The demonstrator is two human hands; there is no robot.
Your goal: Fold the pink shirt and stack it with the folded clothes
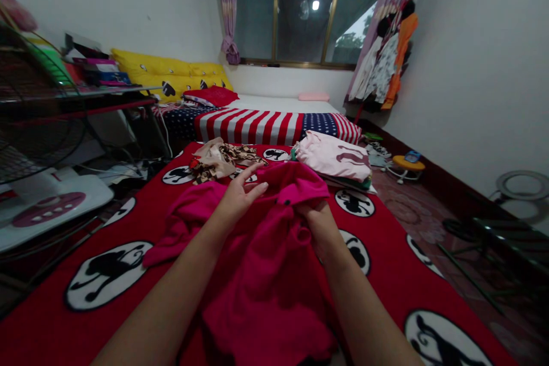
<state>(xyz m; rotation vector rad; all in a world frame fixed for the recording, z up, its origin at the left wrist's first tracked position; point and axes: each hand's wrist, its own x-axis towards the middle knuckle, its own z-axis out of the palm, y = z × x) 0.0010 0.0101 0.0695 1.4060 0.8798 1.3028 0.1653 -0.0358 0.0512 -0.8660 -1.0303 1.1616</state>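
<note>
A crumpled bright pink garment (266,280) lies in front of me across a red blanket (386,274) with black-and-white oval prints; its cut cannot be made out. My right hand (318,226) grips it near its upper right edge, fingers partly hidden in the folds. My left hand (242,197) is at its upper left, thumb and fingers apart, with no cloth visibly pinched. Beyond the left hand is a loose beige and leopard-patterned garment (221,157). Past the right hand sits a stack of folded clothes with a pale pink shirt (334,157) on top.
At the far end a bed with a striped and starred cover (257,126) stands under the window. On the left are a white fan base (55,206) and a loaded desk (115,91). To the right are a yellow stool (407,164), a dark rack (510,246) and hanging clothes (386,68).
</note>
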